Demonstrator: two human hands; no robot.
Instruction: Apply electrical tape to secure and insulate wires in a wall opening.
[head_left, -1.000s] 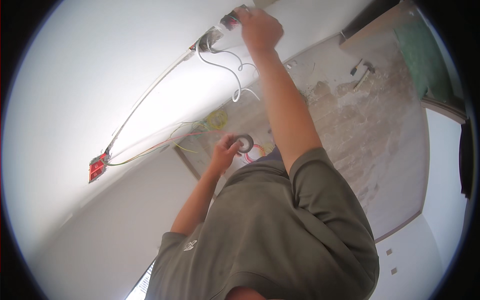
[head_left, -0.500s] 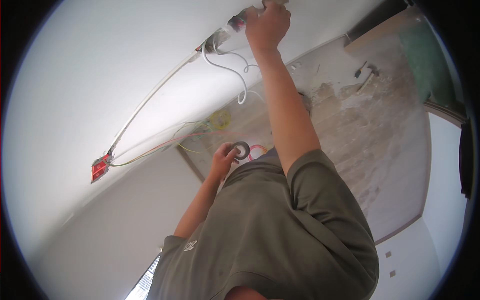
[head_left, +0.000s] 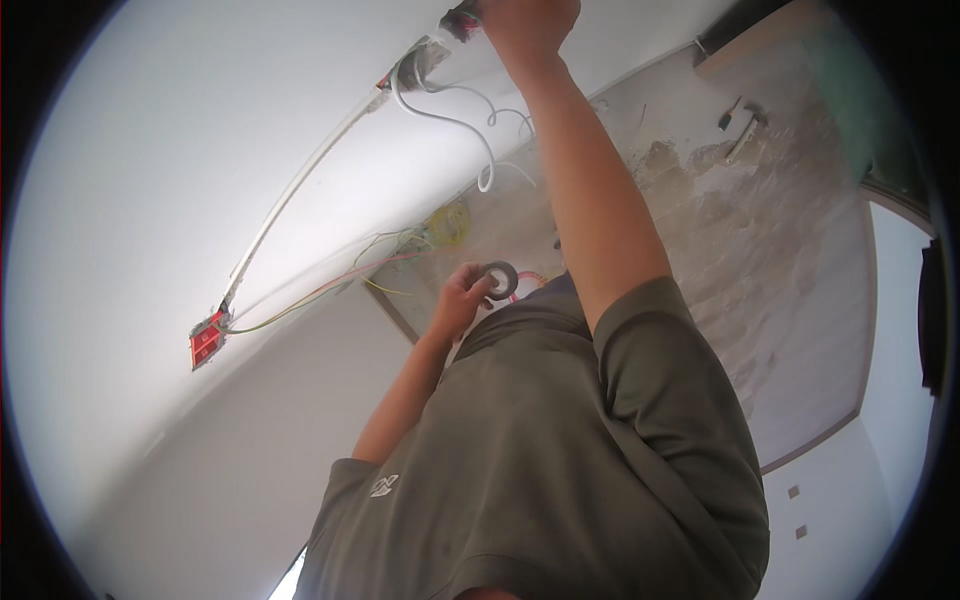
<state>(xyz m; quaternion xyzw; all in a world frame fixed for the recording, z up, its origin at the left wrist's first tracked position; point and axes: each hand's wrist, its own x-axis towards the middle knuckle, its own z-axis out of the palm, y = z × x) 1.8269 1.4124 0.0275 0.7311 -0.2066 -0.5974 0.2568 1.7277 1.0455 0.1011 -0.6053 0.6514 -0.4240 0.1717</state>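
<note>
My left hand (head_left: 463,300) is closed on the edge of a roll of black tape (head_left: 503,268), held in front of my shirt. My right hand (head_left: 535,22) is raised to the wall at the upper edge of the view, beside a dark recessed box (head_left: 461,20) with red inside. Its fingers are cut off by the edge, so what they hold is hidden. Just below that box, a white cable (head_left: 445,122) hangs in loops from a broken-out hole (head_left: 420,66) in the wall.
A filled groove (head_left: 298,185) runs along the wall down to a red wall box (head_left: 207,338). Thin coloured wires (head_left: 330,285) trail from it toward a yellow coil (head_left: 447,225). On the dusty floor lie a hammer (head_left: 745,130) and a brush-like tool (head_left: 728,115).
The view has shifted a little. My right hand has gone further up, its fingers now out of sight. The roll of tape stays in my left hand.
</note>
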